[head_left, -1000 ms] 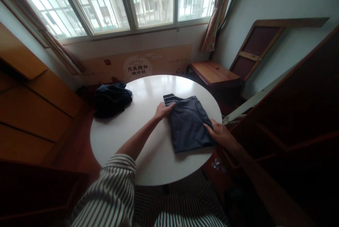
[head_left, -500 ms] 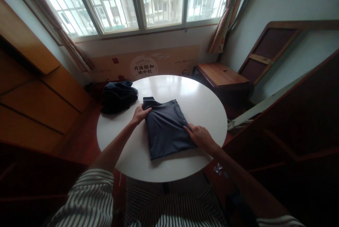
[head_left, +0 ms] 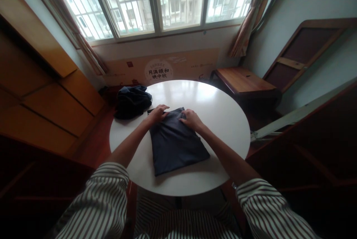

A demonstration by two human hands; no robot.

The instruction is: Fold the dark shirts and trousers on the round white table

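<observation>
A folded dark grey shirt (head_left: pixel 178 146) lies flat on the white round table (head_left: pixel 225 120), its straight lower edge towards me. Over its far left corner rests my left hand (head_left: pixel 158 115), fingers stretched out and thumb apart, covering most of the dark trimmed part there. At the far right corner my right hand (head_left: pixel 192 120) has its fingers and thumb bent onto the cloth, pinching it near the top edge. Small creases run between the two hands.
A crumpled heap of dark clothing (head_left: pixel 134 101) sits at the table's far left edge. Behind stand a printed cardboard panel (head_left: pixel 181 64) and a low wooden table (head_left: pixel 245 80). Wooden cabinets (head_left: pixel 52 109) flank the left side.
My right hand has moved from the shirt's right side up to its far right corner. My left hand has shifted inward over the far left corner. The view has turned slightly left.
</observation>
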